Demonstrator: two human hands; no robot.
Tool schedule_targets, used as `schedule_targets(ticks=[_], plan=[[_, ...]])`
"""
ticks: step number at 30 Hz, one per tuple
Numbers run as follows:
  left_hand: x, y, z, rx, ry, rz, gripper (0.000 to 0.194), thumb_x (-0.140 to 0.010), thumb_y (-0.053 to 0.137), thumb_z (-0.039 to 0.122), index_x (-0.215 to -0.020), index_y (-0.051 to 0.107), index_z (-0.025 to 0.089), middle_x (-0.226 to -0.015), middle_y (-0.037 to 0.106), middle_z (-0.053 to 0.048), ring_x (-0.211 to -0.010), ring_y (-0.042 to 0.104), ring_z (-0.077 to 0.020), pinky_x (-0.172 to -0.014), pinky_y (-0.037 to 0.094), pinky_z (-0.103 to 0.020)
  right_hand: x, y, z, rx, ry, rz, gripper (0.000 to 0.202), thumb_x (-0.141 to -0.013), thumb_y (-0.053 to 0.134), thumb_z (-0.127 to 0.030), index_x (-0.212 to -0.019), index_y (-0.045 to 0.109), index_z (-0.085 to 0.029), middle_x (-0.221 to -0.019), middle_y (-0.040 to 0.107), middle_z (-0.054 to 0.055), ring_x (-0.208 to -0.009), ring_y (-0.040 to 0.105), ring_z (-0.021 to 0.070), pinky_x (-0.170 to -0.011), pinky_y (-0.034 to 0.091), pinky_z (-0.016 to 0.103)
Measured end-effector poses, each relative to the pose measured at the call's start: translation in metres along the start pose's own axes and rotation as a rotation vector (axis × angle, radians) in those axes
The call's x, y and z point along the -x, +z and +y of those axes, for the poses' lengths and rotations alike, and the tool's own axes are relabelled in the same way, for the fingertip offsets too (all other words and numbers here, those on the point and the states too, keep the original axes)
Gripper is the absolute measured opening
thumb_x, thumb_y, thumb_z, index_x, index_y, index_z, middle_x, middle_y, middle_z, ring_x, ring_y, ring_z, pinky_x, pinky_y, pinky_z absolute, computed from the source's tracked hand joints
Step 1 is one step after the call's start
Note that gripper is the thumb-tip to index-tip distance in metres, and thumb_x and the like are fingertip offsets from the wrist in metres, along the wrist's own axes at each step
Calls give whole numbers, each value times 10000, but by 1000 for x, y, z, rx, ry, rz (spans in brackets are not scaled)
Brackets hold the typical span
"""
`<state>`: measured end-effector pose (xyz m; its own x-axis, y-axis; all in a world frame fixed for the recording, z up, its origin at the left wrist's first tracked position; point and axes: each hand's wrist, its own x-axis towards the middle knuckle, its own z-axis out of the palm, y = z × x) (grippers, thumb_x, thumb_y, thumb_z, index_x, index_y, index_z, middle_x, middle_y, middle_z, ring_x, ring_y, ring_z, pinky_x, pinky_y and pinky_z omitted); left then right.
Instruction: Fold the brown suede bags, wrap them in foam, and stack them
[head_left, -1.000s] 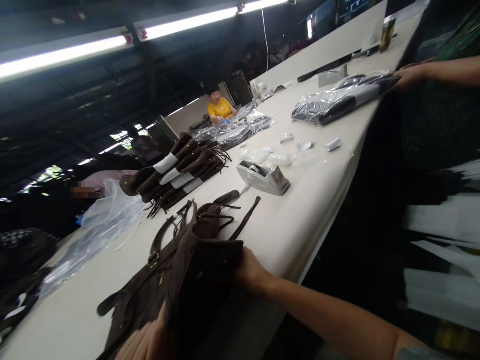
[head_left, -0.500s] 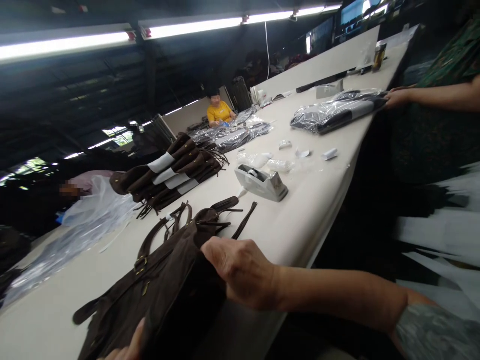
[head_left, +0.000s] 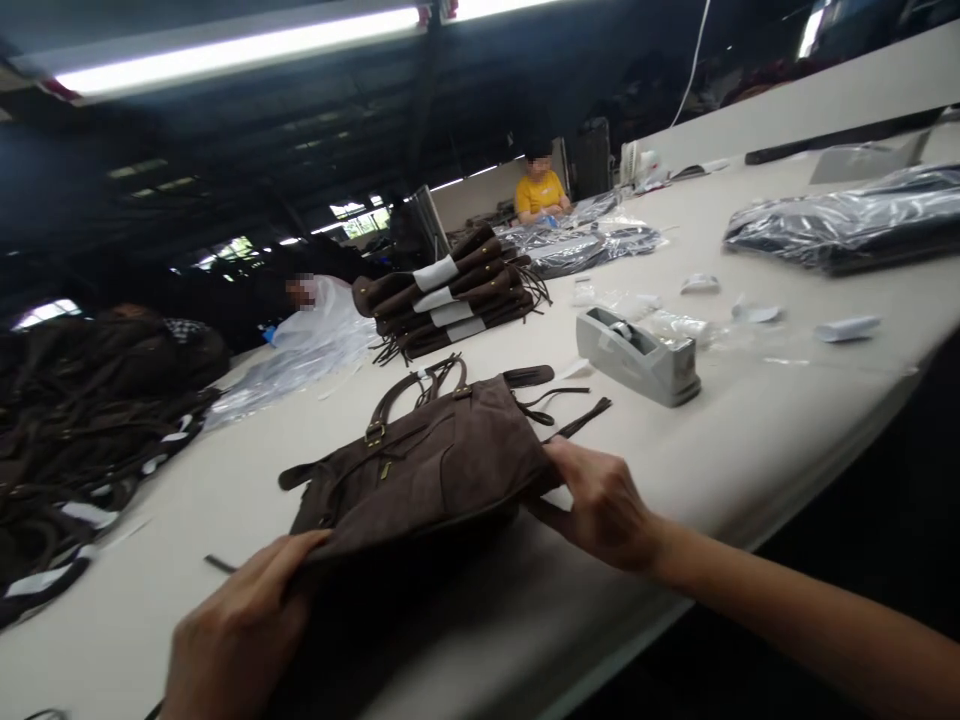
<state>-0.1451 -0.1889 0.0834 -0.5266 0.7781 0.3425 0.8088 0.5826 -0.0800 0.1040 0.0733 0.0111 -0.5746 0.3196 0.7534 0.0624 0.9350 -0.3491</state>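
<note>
A dark brown handbag (head_left: 450,460) lies on the pale table (head_left: 720,450), its handles and brass-coloured fittings pointing away from me. My left hand (head_left: 240,620) grips its near left corner, thumb on top. At the near right corner my right hand (head_left: 604,500) is closed on the bag's edge. The fingers of both hands are partly hidden underneath. Thin dark cords trail from the bag's right side. Beyond it, to the right, stands a grey tape dispenser (head_left: 637,355).
Folded brown bags with white wraps (head_left: 457,295) are stacked behind. Plastic-wrapped goods (head_left: 847,225) lie at right, near scraps of paper (head_left: 847,328). A heap of brown bags (head_left: 75,430) fills the left. A person in yellow (head_left: 541,192) sits at the far end.
My view has swung left. The bag now lies flatter, with its bottom edge spread between my hands. More of my left hand shows; the co-worker's arm at right has left the view.
</note>
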Motion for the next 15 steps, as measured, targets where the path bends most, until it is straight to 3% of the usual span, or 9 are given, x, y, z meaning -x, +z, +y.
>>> schedule_targets(ticks=[2, 4, 6, 8, 10, 12, 15], plan=[[-5, -1, 4, 61, -16, -55, 337, -846, 404, 390, -1059, 648, 297, -1064, 712, 40, -887, 689, -197, -685, 509, -292, -12, -17, -18, 40, -144, 165, 444, -864, 687, -317, -1222, 502, -129, -1104, 600, 152, -1071, 576, 283, -906, 481, 405], [-9, -2, 9, 129, -4, -77, 338, -819, 424, 419, -1024, 660, 290, -1025, 723, 40, -882, 693, -197, -732, 514, -287, -30, -28, -33, 105, -294, 161, 529, -871, 686, -302, -1325, 459, -152, -1267, 528, 174, -1244, 457, 324, -1050, 373, 514], [-9, -4, 11, 153, -6, -98, 354, -820, 420, 454, -1025, 662, 296, -1035, 722, 44, -905, 692, -201, -734, 517, -285, -51, -31, -44, 186, -452, 32, 461, -910, 621, -240, -1337, 473, -148, -1322, 501, 171, -1282, 416, 324, -1085, 313, 547], [-6, -8, 9, 133, -22, -132, 383, -838, 404, 504, -1075, 643, 322, -1095, 706, 56, -956, 683, -209, -735, 523, -291, -74, -29, -52, 260, -561, -146, 327, -935, 526, -135, -1259, 530, -93, -1222, 566, 178, -1170, 506, 293, -1016, 385, 503], [2, -12, 1, 86, -49, -166, 431, -837, 415, 584, -1161, 593, 361, -1173, 675, 67, -1009, 670, -221, -748, 535, -306, -96, -27, -56, 305, -591, -355, 221, -919, 475, -51, -1106, 591, -72, -1014, 633, 145, -948, 588, 241, -836, 474, 394], [11, -14, -12, 71, -103, -179, 500, -807, 458, 657, -1215, 542, 379, -1193, 664, 61, -1025, 663, -225, -780, 541, -317, -118, -26, -57, 311, -585, -532, 166, -903, 475, -29, -966, 611, -100, -842, 637, 90, -782, 586, 204, -664, 448, 304], [25, -8, -30, 125, -184, -179, 484, -785, 496, 692, -1079, 572, 315, -971, 709, 35, -857, 687, -203, -718, 537, -298, -149, -20, -45, 263, -589, -730, 103, -891, 569, -112, -963, 628, -157, -794, 647, 43, -738, 589, 192, -589, 369, 263]])
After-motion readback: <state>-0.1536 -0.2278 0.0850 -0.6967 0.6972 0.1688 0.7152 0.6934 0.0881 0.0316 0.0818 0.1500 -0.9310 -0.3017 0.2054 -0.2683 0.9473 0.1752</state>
